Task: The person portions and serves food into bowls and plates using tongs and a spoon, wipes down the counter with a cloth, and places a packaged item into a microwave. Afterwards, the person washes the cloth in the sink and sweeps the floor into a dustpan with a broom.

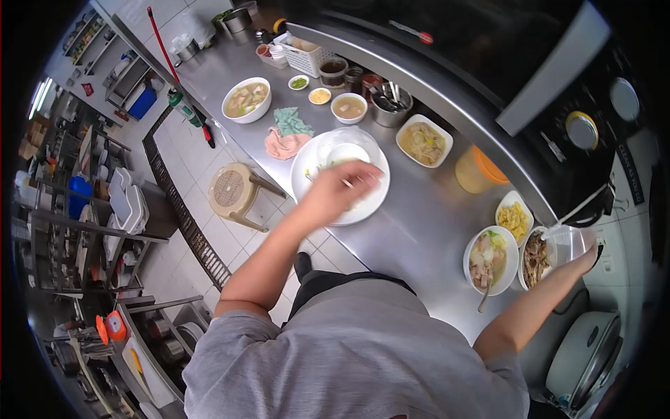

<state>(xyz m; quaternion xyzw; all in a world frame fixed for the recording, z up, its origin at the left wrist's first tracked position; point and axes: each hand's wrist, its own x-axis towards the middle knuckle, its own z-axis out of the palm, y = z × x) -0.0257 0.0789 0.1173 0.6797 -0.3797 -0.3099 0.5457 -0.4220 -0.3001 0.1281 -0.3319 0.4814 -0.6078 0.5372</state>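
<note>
- The left hand (352,183) was above the large plate (305,183), its fingers bent and blurred; whether they pinched anything could not be told.
- The large plate lay by the near edge of the worktop (412,223), with a small white bowl (347,151) on it, partly behind the left hand.
- The right hand (585,260) was at the right end of the worktop, beside a clear container (571,243); its fingers were too blurred to tell whether they were spread or gripping.
- Near the right hand stood a dish of brown food (535,260), a dish of yellow food (514,221) and a soup bowl (480,271) with a spoon (484,302) in it.
- A tub (472,174) with an orange lid (490,165) stood toward the far edge, right of a noodle bowl (421,142).
- Left of the large plate, pink (285,144) and green (293,123) cloths lay bunched together by the near edge.
- Beyond them were a big soup bowl (246,102) and two small dishes, one with green bits (299,82), one with yellow (320,96).
- A small soup bowl (348,108) stood just beyond the large plate.
</note>
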